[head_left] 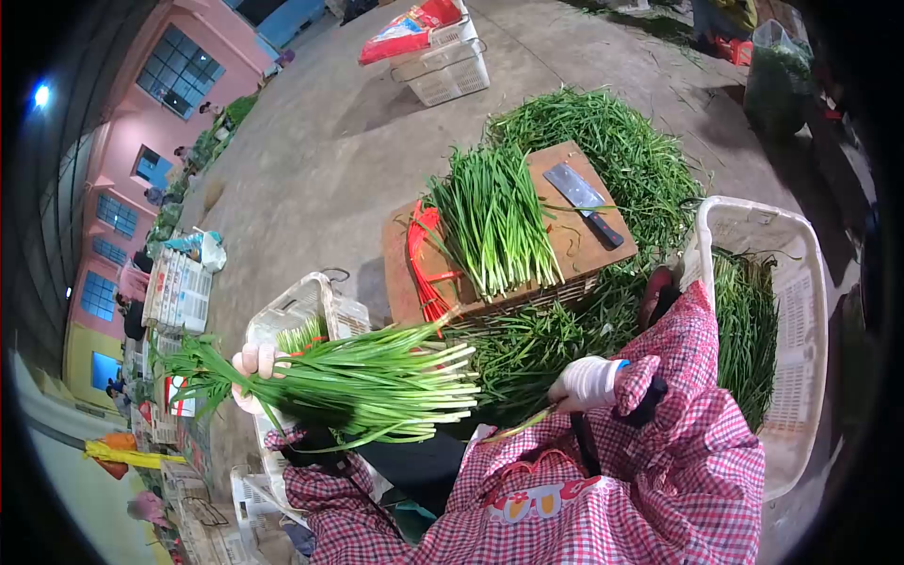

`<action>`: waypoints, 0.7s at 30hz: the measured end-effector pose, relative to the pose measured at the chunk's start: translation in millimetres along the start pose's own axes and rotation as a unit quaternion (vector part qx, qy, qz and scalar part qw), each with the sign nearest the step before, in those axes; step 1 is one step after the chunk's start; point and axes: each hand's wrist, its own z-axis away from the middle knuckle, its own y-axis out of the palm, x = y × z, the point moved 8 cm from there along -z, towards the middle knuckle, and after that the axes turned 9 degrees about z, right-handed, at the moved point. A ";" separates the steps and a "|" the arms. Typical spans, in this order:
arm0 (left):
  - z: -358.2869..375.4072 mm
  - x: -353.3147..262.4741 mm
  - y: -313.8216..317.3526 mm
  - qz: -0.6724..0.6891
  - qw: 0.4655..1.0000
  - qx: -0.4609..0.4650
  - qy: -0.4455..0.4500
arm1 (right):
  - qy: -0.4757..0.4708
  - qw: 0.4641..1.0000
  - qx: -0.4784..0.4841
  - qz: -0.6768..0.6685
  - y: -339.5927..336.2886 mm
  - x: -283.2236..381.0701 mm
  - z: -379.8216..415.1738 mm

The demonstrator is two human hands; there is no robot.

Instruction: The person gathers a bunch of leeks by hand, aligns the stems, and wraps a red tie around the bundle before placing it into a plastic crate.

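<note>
My left hand (252,375), in a whitish glove, is closed around the leafy end of a bunch of garlic chives (377,381). Their pale cut ends point right, across my lap. My right hand (584,384), also gloved in white, is curled near my apron, with a thin yellowish-green stalk (518,426) sticking out of it; its fingertips are partly hidden. In front of me, a wooden board (400,273) carries a thick pile of garlic chives (494,217), a bundle of red ties (424,254) and a cleaver (579,193) with a black handle.
Loose greens (603,141) are heaped behind and below the board. At right stands a white plastic crate (800,377) with more greens inside; another crate (292,306) at left holds tied bunches. Farther off, a crate (452,75) bears red packaging. Several people sit along the left wall.
</note>
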 end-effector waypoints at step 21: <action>-15.6 0.6 46.2 0.014 0.996 0.088 -0.014 | -0.027 0.882 -0.084 -0.462 -36.4 51.0 -29.4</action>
